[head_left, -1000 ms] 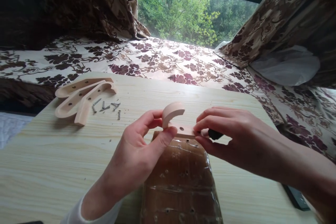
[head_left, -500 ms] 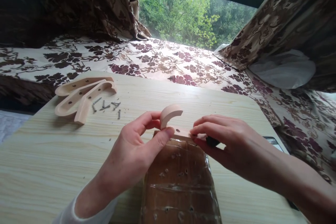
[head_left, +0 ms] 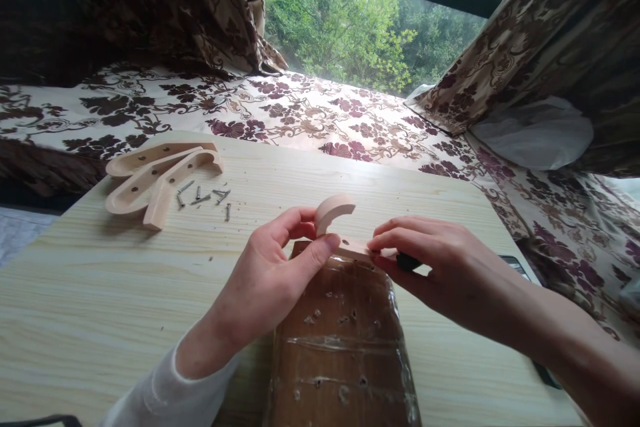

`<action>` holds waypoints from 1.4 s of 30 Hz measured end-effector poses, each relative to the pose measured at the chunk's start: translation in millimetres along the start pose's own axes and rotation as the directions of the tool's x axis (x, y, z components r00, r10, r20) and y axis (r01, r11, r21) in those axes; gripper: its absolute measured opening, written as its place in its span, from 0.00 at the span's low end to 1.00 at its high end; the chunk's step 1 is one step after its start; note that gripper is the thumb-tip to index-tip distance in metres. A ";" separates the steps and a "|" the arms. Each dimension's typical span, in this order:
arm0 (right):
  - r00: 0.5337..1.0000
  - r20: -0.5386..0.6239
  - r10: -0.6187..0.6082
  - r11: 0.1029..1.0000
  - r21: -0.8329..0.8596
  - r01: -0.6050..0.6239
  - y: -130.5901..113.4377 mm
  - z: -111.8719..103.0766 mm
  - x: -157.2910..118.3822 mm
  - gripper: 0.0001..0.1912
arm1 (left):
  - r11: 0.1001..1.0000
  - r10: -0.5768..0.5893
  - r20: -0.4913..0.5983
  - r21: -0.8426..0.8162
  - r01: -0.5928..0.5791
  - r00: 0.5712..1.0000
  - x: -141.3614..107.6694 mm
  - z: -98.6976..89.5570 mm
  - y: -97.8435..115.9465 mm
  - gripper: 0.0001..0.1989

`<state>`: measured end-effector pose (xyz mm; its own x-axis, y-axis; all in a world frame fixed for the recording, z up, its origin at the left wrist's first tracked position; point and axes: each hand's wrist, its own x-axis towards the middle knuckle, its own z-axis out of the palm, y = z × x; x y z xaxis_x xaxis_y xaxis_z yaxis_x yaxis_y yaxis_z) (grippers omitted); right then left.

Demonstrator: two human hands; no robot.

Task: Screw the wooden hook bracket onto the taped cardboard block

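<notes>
A pale wooden hook (head_left: pixel 337 207), curved at its left end and with a screw hole in its flat part, lies across the far end of a brown box (head_left: pixel 345 347) wrapped in clear tape. My left hand (head_left: pixel 280 267) pinches the hook where its curve begins, thumb in front. At the hook's flat right end, the fingertips of my right hand (head_left: pixel 435 250) close on the wood. Beneath that palm shows a small black object (head_left: pixel 407 261), mostly hidden, so I cannot tell its kind. Small punctures mark the box's top.
More wooden hooks (head_left: pixel 160 177) lie stacked at the table's far left, with several loose screws (head_left: pixel 200 199) beside them. A dark-edged flat object (head_left: pixel 517 267) is partly behind my right arm. Beyond the wooden table (head_left: pixel 100 300) are a floral-covered ledge (head_left: pixel 300 110) and a window.
Both hands and the hook have shifted slightly to the right along the box's far end. The grips look the same. My view has moved a little.
</notes>
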<state>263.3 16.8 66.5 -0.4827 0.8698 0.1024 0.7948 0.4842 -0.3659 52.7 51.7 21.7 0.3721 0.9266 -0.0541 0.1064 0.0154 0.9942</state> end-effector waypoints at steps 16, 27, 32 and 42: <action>0.998 -0.031 -0.057 0.997 -0.052 0.055 -0.8 5.3 -2.3 0.09 | 1.000 0.021 0.003 -0.007 -0.021 1.000 2.2 -1.4 -3.6 0.15; 0.995 -0.085 -0.043 0.998 -0.052 0.038 -1.9 8.9 -8.2 0.09 | 0.998 0.046 0.023 0.039 -0.047 0.999 0.8 -2.6 -1.7 0.16; 0.989 -0.132 -0.064 0.997 -0.051 0.058 -0.3 10.6 -9.9 0.08 | 0.990 0.071 0.009 0.125 -0.072 0.997 -0.5 -3.4 -0.8 0.16; 0.987 -0.156 -0.048 0.998 -0.052 0.040 1.7 12.1 -13.2 0.08 | 0.971 0.151 0.005 0.185 -0.149 0.989 -1.2 -0.9 2.0 0.11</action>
<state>266.6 5.1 53.3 -0.4565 0.8500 0.2629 0.7931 0.5227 -0.3126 51.7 51.0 23.9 0.3882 0.9166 0.0961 0.2184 -0.1928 0.9566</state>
